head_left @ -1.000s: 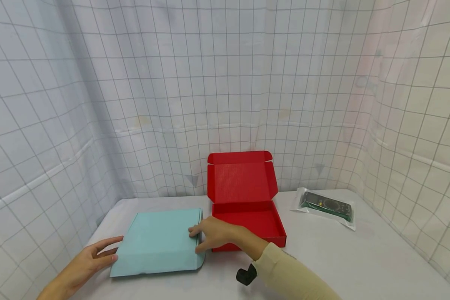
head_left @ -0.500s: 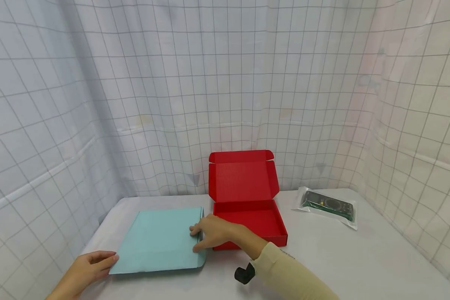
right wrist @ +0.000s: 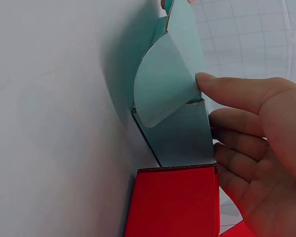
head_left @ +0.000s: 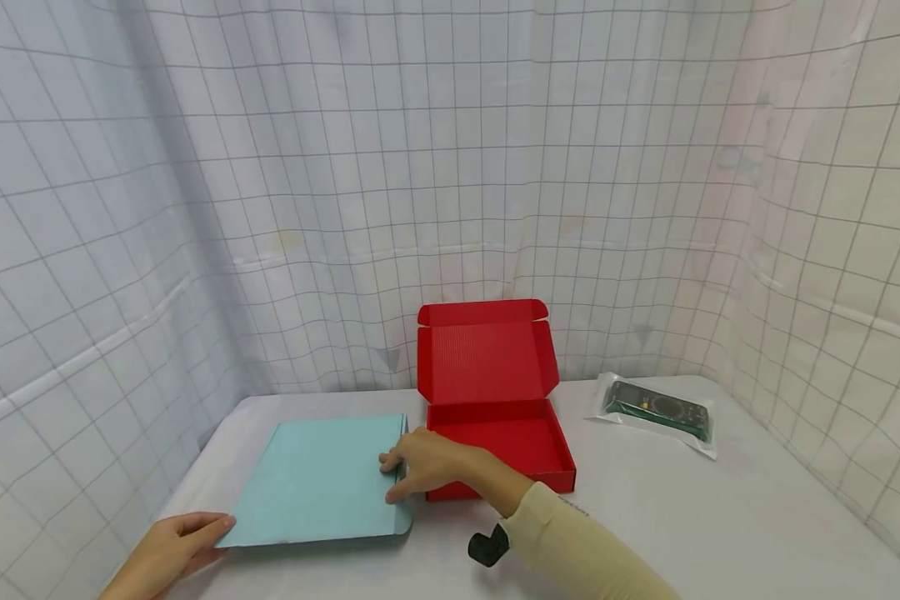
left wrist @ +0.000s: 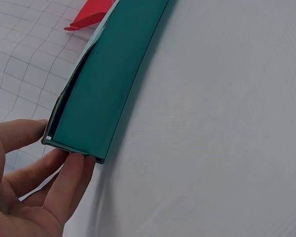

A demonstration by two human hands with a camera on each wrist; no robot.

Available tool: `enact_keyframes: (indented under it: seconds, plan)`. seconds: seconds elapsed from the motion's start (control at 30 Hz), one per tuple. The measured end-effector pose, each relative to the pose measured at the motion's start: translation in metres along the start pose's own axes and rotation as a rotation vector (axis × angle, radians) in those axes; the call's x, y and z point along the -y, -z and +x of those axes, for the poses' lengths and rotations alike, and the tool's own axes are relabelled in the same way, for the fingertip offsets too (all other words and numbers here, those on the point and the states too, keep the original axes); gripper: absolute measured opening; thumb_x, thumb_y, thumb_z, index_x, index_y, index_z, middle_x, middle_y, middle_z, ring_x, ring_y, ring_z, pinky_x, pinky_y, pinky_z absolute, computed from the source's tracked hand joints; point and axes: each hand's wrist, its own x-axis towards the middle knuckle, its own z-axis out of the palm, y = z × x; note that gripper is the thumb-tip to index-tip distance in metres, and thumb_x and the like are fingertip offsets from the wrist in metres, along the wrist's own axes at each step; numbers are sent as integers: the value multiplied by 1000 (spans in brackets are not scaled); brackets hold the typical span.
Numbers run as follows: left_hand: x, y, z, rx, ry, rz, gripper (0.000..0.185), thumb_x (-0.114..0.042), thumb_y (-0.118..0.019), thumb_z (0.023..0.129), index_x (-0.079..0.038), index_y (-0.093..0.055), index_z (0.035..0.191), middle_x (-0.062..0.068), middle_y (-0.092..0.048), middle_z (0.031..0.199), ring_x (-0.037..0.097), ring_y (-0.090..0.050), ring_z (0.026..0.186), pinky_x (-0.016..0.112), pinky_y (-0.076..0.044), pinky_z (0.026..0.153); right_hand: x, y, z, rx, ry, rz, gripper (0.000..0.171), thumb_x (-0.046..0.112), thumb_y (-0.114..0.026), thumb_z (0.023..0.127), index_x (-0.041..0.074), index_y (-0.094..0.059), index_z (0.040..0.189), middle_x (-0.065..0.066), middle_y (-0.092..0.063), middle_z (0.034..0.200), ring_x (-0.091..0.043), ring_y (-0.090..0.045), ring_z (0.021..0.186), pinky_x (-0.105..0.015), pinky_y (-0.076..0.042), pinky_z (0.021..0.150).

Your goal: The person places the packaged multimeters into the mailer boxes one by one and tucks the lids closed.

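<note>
A light blue cardboard mailer box (head_left: 318, 475) lies at the left of the table, its lid down over the top. My left hand (head_left: 168, 550) pinches its near left corner, thumb on the lid and fingers against the side. In the left wrist view a dark teal front wall (left wrist: 98, 89) shows, with a narrow gap under the lid's edge. My right hand (head_left: 431, 462) rests at the box's right side, fingertips on the lid's edge. The right wrist view shows that thumb (right wrist: 227, 89) beside a rounded flap (right wrist: 165, 81) that sticks out over the side wall.
Just right of the blue box stands a red box (head_left: 502, 485) with its lid (head_left: 487, 362) raised. Farther right lies a black, dial-faced meter (head_left: 656, 408) in a clear plastic bag. Gridded white curtains (head_left: 480, 167) hang around the table. A black device (head_left: 489, 546) sits under the right wrist.
My left hand has moved toward me along the blue box's left side to its near corner. The lid's front edge looks slightly lower. The right hand stays almost in place.
</note>
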Motion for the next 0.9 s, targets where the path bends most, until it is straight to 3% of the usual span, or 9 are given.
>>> enact_keyframes:
  seconds: [0.23, 0.53, 0.77, 0.9]
  plan:
    - [0, 1, -1, 43, -42, 0, 47, -16, -62, 106, 25, -53, 126, 10, -66, 115, 16, -67, 100, 34, -58, 89, 3, 0, -1, -1, -34, -12, 46, 31, -85, 88, 14, -74, 130, 7, -65, 135, -17, -52, 134, -16, -49, 88]
    - [1, -1, -2, -6, -38, 20, 43, -14, -66, 103, 22, -55, 125, 9, -67, 112, 15, -66, 99, 34, -59, 87, 5, 0, -2, -11, -24, -37, 45, 30, -85, 88, 12, -75, 128, 7, -65, 135, -19, -53, 133, -17, -49, 88]
    - [-3, -1, -3, -23, -60, 206, 45, -25, -65, 104, 15, -60, 124, 8, -68, 113, 16, -63, 99, 29, -57, 81, 4, -2, -3, -17, -13, -16, 47, 30, -85, 88, 12, -74, 130, 6, -64, 136, -17, -52, 134, -15, -49, 88]
    - [-5, 1, -2, -32, -100, 341, 46, -32, -67, 103, 9, -64, 123, 10, -69, 118, 27, -62, 109, 31, -55, 80, 1, -3, -6, -15, 9, -20, 48, 31, -83, 90, 12, -72, 132, 7, -64, 138, -15, -53, 134, -14, -48, 87]
